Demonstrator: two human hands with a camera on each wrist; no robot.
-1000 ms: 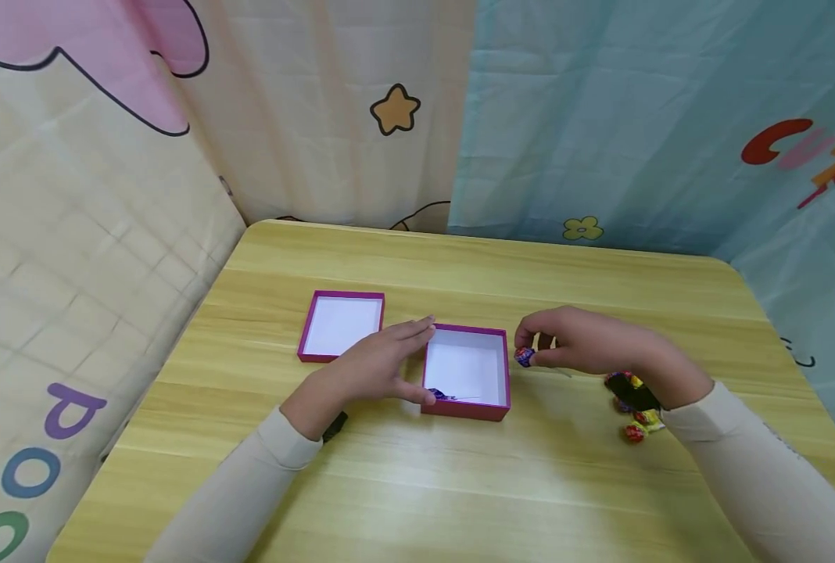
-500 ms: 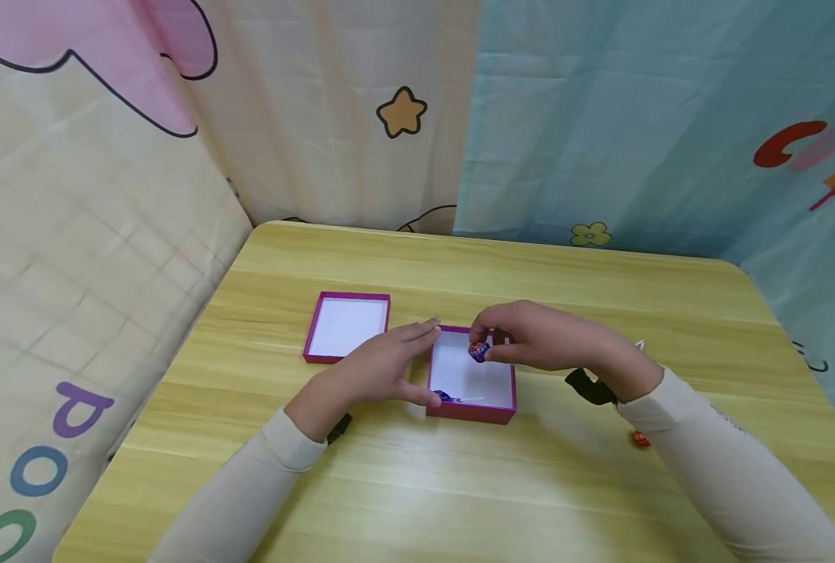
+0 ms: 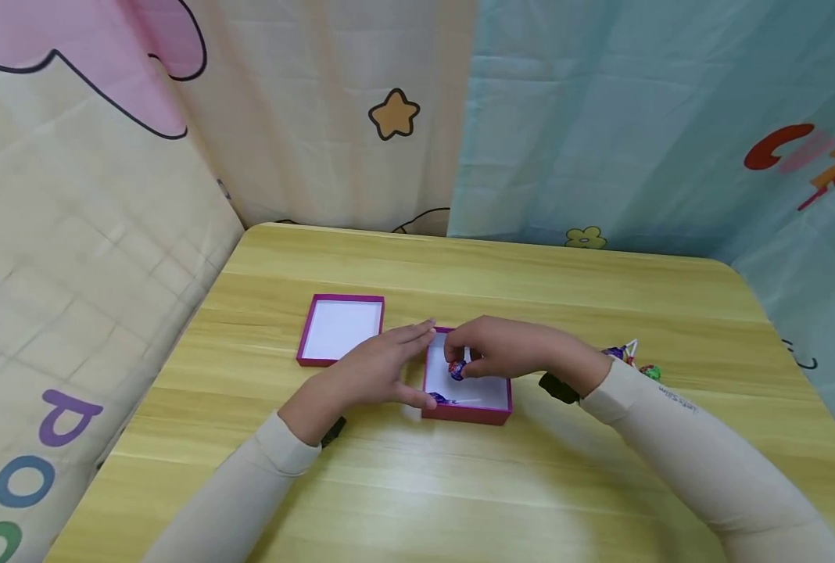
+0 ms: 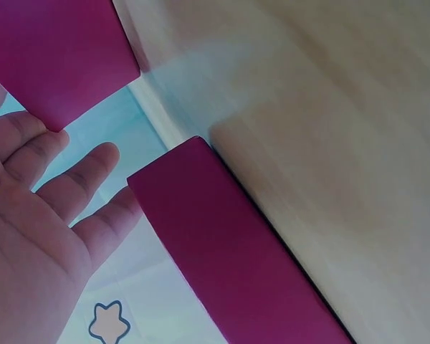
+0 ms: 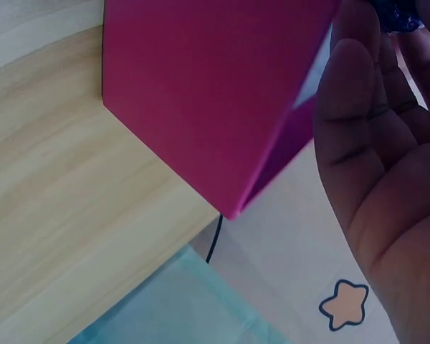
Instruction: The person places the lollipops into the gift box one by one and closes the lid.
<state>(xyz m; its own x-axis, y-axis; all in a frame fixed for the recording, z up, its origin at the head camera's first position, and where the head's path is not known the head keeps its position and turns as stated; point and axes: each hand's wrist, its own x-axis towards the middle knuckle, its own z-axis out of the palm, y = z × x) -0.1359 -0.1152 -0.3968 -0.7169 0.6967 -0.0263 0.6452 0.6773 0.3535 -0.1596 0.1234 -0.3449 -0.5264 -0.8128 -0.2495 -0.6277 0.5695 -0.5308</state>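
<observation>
A magenta box with a white inside stands without its lid at the middle of the table. My left hand rests along its left side, fingers extended toward the back corner and thumb at the front-left corner. In the left wrist view, fingertips meet the box wall. Over the box's inside, my right hand pinches a blue-and-red wrapped lollipop by its head; the hand hides its stick. Another purple-wrapped lollipop lies inside along the front wall, its white stick pointing right.
The matching lid lies inside up, behind and left of the box. To the right, several lollipops lie on the table, partly covered by my right sleeve; one has a green wrapper. Printed curtains hang behind the table.
My right hand has moved left with the lollipop, from beside the box's right wall to over its inside, and lower. My left hand has stayed at the box's left side.
</observation>
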